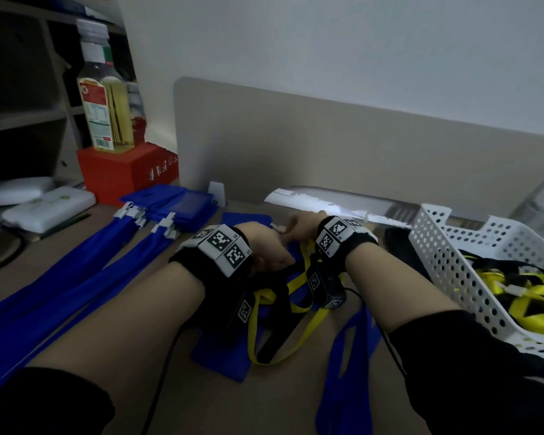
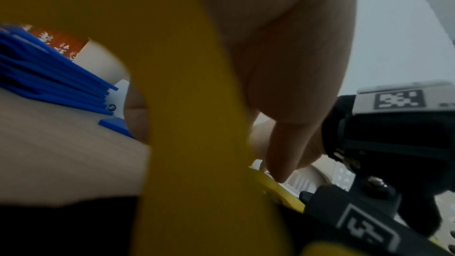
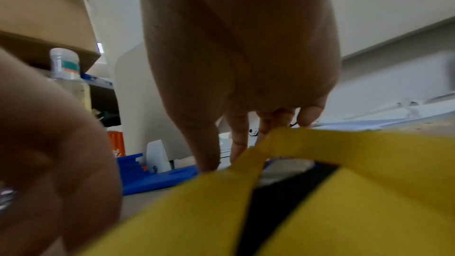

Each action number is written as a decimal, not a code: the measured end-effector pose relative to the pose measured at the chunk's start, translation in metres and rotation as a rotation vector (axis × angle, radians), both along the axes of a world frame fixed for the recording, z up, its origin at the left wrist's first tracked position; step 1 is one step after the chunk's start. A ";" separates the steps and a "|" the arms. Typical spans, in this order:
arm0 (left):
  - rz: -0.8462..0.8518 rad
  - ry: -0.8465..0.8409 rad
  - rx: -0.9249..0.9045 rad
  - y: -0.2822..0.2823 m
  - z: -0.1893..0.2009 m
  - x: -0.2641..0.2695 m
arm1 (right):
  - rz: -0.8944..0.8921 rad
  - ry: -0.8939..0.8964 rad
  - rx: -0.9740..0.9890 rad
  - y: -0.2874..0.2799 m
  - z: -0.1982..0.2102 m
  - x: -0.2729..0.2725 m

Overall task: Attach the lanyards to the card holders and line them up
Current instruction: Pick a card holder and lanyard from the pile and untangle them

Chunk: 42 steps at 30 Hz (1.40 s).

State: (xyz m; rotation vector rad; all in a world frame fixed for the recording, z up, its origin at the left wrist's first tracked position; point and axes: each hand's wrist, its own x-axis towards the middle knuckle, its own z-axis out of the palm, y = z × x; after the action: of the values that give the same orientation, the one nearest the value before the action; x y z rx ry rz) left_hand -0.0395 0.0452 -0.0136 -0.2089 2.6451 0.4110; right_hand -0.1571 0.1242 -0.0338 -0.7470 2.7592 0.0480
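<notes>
Both hands meet mid-table over a blue card holder (image 1: 247, 219) — the right hand (image 1: 305, 227) pinches a white clip (image 1: 278, 228) of the yellow lanyard (image 1: 299, 306). The left hand (image 1: 261, 243) sits beside it, but its grip cannot be told — fingers hidden. Finished blue lanyards (image 1: 76, 277) lie lined up left.

Black sleeves (image 1: 471, 356), black wristbands w/ tag-marked white blocks (image 1: 223, 246).

The wooden desk (image 1: 76, 309) carries many things. On its left side lie long blue lanyards (image 1: 60, 287) with blue card holders (image 1: 182, 205) at their far ends. A red box (image 1: 120, 174) stands behind them. In the middle lie a yellow lanyard (image 1: 308, 334), one more blue holder (image 1: 220, 356) and loose blue straps (image 1: 349, 356). A white basket (image 1: 443, 255) stands on the right.
</notes>
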 end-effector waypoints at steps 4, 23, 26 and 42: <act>0.062 0.013 0.116 0.001 0.000 0.002 | 0.020 0.025 -0.057 0.003 -0.007 0.003; 0.215 0.217 0.244 -0.007 0.010 0.027 | -0.143 0.002 -0.683 0.018 0.004 0.019; 0.241 0.284 0.304 -0.007 0.011 0.024 | -0.143 -0.173 -0.955 0.026 0.012 0.032; 0.216 0.602 0.625 0.024 0.003 0.067 | -0.131 -0.643 -1.635 0.075 0.052 0.125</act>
State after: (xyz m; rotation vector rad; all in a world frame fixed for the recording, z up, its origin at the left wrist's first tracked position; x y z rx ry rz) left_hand 0.0270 0.0692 -0.0106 -0.1868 2.8843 1.5447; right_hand -0.0318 0.1989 0.0180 -0.6106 1.6871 -2.1381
